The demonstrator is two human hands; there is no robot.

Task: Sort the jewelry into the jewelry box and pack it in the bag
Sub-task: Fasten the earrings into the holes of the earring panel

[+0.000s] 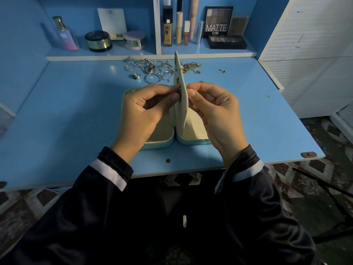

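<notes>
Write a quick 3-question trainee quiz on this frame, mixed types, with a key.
1. True or false: the jewelry box lies open on the blue desk.
2. Where is the pile of silver rings and chains? A) in the box B) on the desk behind the box C) in a bag
3. What do the left hand and right hand both pinch?
Key: 1 true; 2 B; 3 the upright cream panel at the box's middle.
</notes>
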